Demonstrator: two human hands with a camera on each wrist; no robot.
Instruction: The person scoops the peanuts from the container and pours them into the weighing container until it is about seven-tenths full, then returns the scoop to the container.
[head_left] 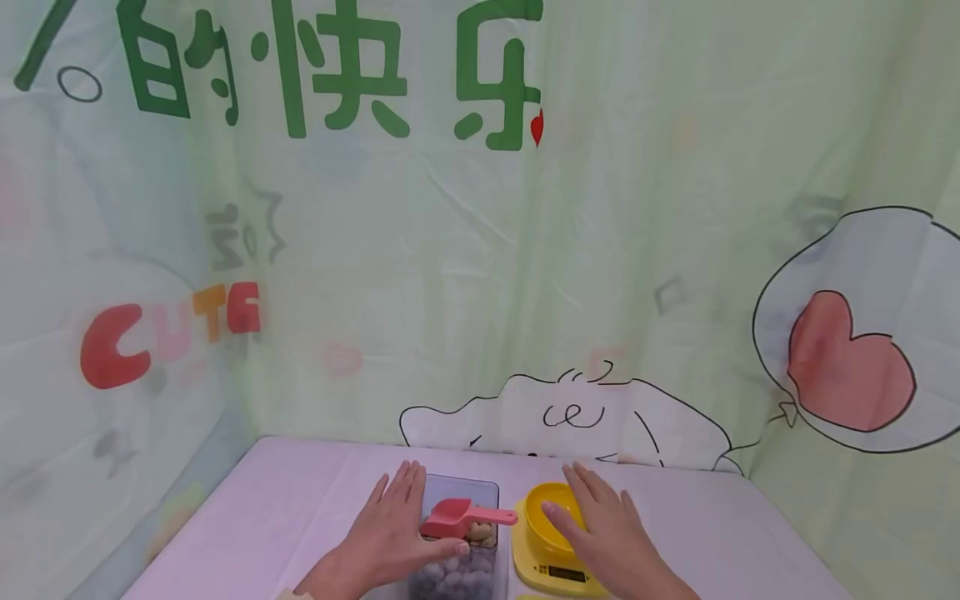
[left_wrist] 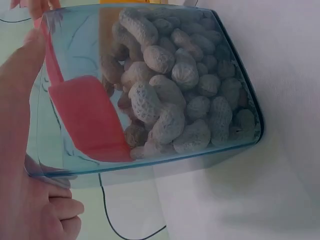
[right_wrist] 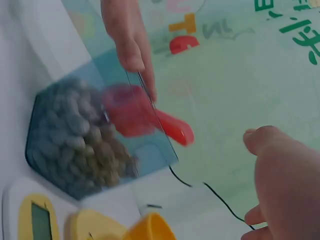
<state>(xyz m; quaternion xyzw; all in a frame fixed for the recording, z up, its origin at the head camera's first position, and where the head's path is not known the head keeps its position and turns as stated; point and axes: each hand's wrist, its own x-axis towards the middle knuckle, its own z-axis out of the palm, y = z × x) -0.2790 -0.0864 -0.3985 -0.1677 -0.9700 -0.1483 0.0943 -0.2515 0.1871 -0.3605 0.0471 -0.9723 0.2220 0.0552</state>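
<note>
Left hand (head_left: 390,533), fingers straight, holding nothing, at left side of box (head_left: 480,492), contact unclear; right hand (head_left: 603,533), straight-fingered, holding nothing, right of box. Pink scoop (head_left: 453,518) lies crosswise in box mouth, blade nearer left hand, handle jutting past right rim; peanuts (left_wrist: 170,100) below.

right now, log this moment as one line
left hand: by peanut bin | right hand: by yellow scale | pink scoop: in bin

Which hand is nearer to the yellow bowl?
Right. The right hand partly covers the yellow bowl in the head view; the left hand is farther left, at the peanut container.
</note>
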